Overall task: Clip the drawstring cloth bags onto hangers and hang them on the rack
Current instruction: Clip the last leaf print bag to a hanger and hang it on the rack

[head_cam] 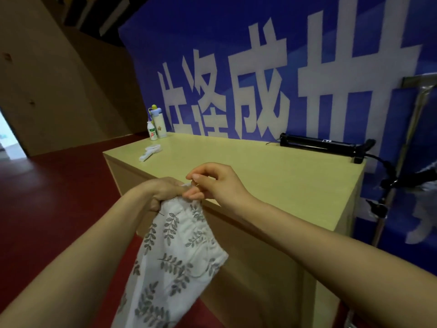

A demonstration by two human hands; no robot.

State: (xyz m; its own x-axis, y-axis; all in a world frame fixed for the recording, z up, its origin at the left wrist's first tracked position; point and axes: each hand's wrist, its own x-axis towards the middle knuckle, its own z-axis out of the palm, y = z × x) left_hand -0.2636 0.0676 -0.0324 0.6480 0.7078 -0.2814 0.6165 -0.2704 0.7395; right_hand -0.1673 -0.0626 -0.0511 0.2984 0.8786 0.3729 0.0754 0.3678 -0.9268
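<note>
You stand at the near corner of a pale yellow table (pixel 272 174), both forearms reaching forward. Your left hand (pixel 163 192) grips the gathered top of a white cloth bag (pixel 179 256) printed with grey leaf sprigs, fingers curled round the fabric. The bag hangs free below your hands, in the air just in front of the table's edge, not resting on it. Your right hand (pixel 212 183) meets the left at the bag's top hem, thumb and fingertips pinching it; whether they also hold a cord or a clip is too small to tell.

No hanger is plainly in view, so this looks like the early step: readying the bag's top edge for clipping. The next move probably calls for a hanger, a flat stretch of hem fed into its clip, and a steady left grip meanwhile.

Farther off on the table are two small bottles (pixel 157 124), a white folded strip (pixel 150 152) and a black tripod (pixel 324 144). A metal stand (pixel 390 197) rises at the right, before a blue banner (pixel 236 67).
</note>
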